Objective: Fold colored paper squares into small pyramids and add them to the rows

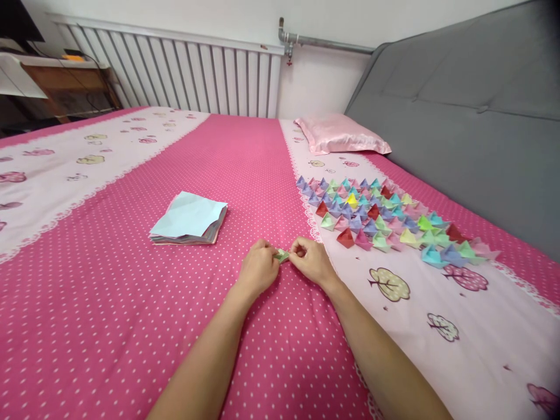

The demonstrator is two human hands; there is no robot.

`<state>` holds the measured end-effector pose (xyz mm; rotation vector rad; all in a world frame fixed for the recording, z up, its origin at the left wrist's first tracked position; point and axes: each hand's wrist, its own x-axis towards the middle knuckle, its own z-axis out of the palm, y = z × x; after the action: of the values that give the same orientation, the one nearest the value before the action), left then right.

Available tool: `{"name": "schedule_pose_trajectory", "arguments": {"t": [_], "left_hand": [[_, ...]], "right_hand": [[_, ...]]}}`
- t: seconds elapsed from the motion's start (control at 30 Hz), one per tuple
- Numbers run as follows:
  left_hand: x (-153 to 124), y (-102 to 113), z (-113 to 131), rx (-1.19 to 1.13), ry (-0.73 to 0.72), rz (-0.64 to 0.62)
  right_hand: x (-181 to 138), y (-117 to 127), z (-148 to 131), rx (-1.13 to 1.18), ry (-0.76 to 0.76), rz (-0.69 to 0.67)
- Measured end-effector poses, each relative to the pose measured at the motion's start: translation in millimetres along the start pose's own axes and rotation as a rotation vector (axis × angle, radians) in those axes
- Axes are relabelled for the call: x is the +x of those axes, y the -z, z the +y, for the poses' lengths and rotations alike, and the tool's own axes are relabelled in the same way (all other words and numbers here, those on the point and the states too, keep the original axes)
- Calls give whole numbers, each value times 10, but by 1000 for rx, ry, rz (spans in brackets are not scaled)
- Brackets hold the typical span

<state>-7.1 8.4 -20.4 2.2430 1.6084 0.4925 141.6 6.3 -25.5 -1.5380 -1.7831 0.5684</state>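
A small piece of folded light green paper [282, 255] is pinched between both of my hands, just above the pink dotted bedspread [245, 157]. My left hand [259, 265] is closed on its left end, and the fingers of my right hand [311, 260] pinch its right end. Much of the paper is hidden behind the fingers. To the left lies a stack of square paper sheets [189, 216], light blue on top. Right of my hands stand rows of small folded paper boats [380, 213] in several colours.
A pink satin pillow [341, 133] lies at the far side of the bed. The grey padded headboard [464, 87] borders the right. Behind the bed are a white radiator [184, 67] and a pipe [332, 42]. A wooden desk [65, 79] stands at the far left.
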Motion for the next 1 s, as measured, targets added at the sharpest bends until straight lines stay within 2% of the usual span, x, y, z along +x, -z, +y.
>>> {"name": "schedule_pose_trajectory", "arguments": {"t": [0.2,0.43,0.67,1.0], "left_hand": [[3,-16,23,-1,20,8],[9,-34,67,27,109,51],[23,-72,48,72,127,83],[23,-55,93,96,191,44]], "right_hand": [[0,-9,22,86,13,2],[-10,12,-2,35,20,-20],[-11,16,-8,24,12,-40],[-27,-22,-3,36,68,-57]]}}
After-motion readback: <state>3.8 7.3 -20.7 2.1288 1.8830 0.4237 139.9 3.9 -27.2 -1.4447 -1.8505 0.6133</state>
